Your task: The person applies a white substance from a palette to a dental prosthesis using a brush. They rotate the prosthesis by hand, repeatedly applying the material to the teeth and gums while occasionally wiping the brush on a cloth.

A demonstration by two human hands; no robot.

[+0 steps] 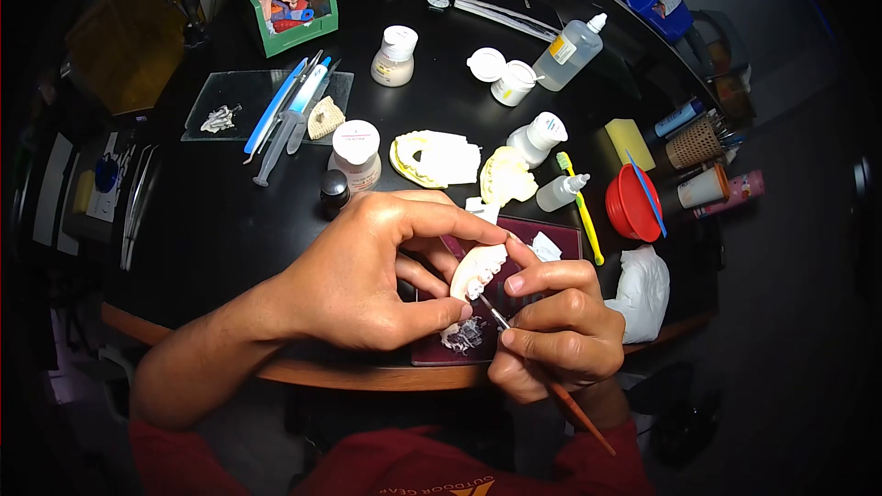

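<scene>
Between the thumb and fingers of my left hand (pixel 367 266) is a curved, cream-coloured dental model (pixel 475 273) with whiter teeth along its right side. My right hand (pixel 565 326) grips a thin brush (pixel 574 411) with a reddish-brown handle, its tip touching or very close to the lower teeth of the model. Its index finger reaches up beside the model's upper end. Below both hands lies a dark red glass plate (pixel 441 352), with a grey-white smear of material (pixel 464 335) on it.
Behind my hands stand white-capped jars (pixel 356 161), plaster models (pixel 434 159) and a dropper bottle (pixel 560 193). A red bowl (pixel 632 207), a toothbrush (pixel 588 220) and crumpled white tissue (pixel 643 294) lie to the right. Instruments (pixel 294 115) rest on a glass slab (pixel 207 106) at the left.
</scene>
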